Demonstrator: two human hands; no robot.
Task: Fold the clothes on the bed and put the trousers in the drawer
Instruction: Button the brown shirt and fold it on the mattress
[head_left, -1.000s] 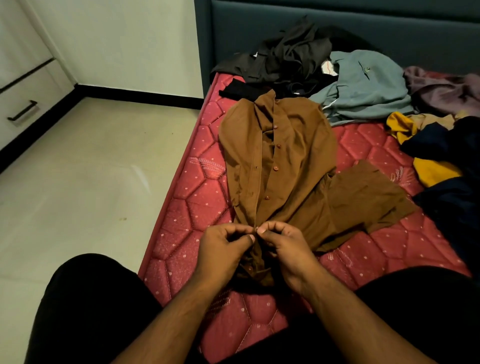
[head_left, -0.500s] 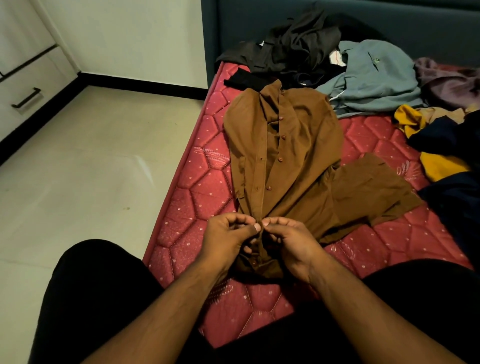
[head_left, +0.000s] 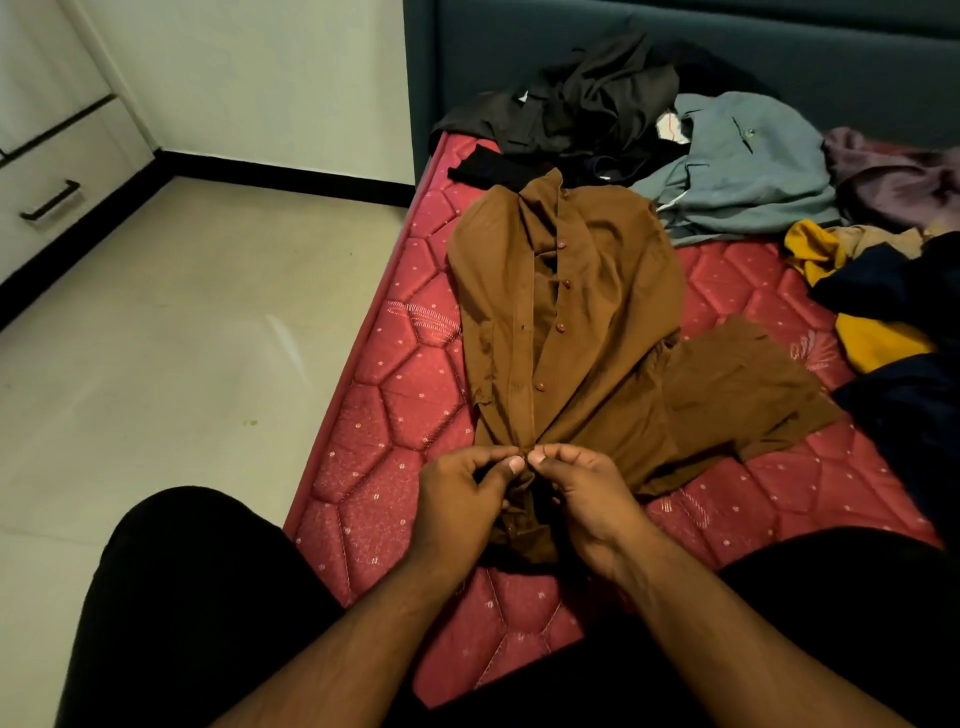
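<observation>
A brown button-up shirt (head_left: 587, 312) lies face up on the red quilted mattress (head_left: 405, 374), collar toward the headboard, one sleeve spread to the right. Its upper buttons are undone and the front gapes a little. My left hand (head_left: 462, 504) and my right hand (head_left: 582, 493) meet at the lower part of the shirt's front, each pinching an edge of the button strip between thumb and fingers. The hem under my hands is bunched and partly hidden.
Unfolded clothes are heaped near the dark teal headboard (head_left: 675, 47): dark grey and black garments (head_left: 587, 109), a grey-blue shirt (head_left: 743, 166), a mauve piece (head_left: 893, 176), yellow and navy items (head_left: 883, 312). A white drawer unit with a black handle (head_left: 49, 202) stands across the tiled floor (head_left: 182, 364).
Both hands have stayed pinched together on the shirt's lower front, fingers shifting only slightly. The camera view has moved a little.
</observation>
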